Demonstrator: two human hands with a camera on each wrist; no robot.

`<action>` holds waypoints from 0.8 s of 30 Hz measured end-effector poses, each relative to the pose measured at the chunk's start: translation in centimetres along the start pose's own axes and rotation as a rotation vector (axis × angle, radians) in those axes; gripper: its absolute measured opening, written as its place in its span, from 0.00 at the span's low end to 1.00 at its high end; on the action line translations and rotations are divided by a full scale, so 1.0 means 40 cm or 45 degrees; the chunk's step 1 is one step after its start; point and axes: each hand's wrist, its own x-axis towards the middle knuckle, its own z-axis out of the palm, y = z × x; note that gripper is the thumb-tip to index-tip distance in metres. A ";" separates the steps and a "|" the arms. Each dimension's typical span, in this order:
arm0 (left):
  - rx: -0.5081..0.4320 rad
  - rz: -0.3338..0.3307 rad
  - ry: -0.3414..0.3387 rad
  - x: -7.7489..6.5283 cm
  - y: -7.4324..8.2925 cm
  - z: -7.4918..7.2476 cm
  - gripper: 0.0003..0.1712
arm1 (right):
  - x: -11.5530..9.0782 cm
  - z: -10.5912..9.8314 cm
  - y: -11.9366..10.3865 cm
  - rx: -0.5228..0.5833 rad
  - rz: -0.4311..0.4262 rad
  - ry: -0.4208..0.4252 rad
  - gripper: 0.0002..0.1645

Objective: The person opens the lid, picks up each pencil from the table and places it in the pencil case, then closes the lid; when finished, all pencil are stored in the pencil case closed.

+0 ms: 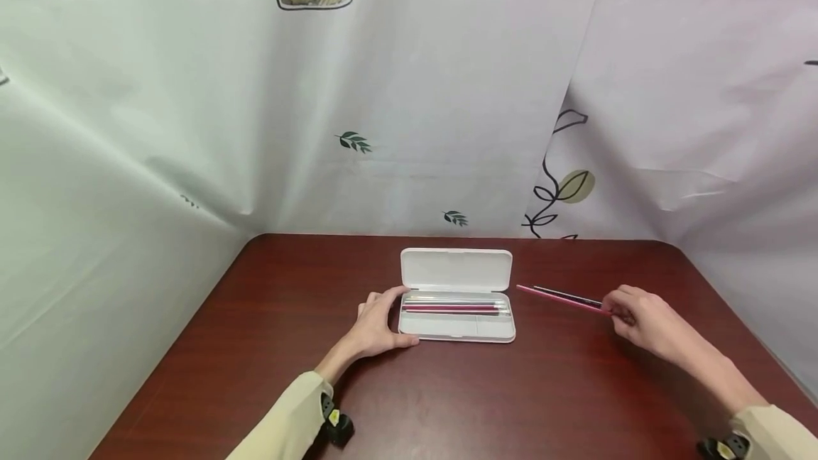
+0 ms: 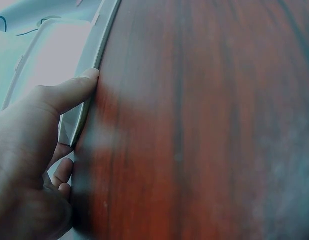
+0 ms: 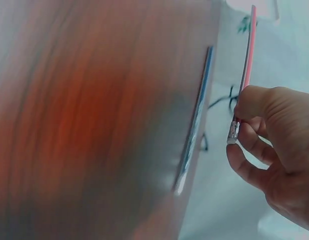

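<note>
A white pencil case point(image 1: 441, 329) stands on the table with its lid point(image 1: 456, 270) raised at the back. Several pencils point(image 1: 447, 309), one of them deep pink, lie side by side in its rear part. My left hand point(image 1: 377, 325) holds the case's left end, thumb on the front edge and fingers towards the back corner. To the right, my right hand point(image 1: 648, 318) pinches a pink pencil point(image 3: 249, 55) near its metal eraser end point(image 3: 233, 131), tip towards the case. A dark pencil point(image 3: 197, 115) lies on the table beside it.
The dark red-brown wooden table point(image 1: 511, 396) has rounded far corners. White cloth point(image 1: 447, 91) printed with plants hangs behind it and along both sides. Each sleeve carries a small black device point(image 1: 335, 421) at the wrist.
</note>
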 end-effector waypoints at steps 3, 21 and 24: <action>0.005 -0.003 0.008 0.002 -0.002 -0.002 0.53 | 0.034 0.010 -0.029 0.031 -0.023 -0.008 0.23; -0.017 -0.001 0.015 -0.001 0.000 0.004 0.53 | 0.191 0.120 -0.147 0.032 -0.018 -0.148 0.18; -0.018 -0.001 0.012 0.000 0.003 0.000 0.53 | 0.211 0.134 -0.155 0.032 -0.013 -0.168 0.17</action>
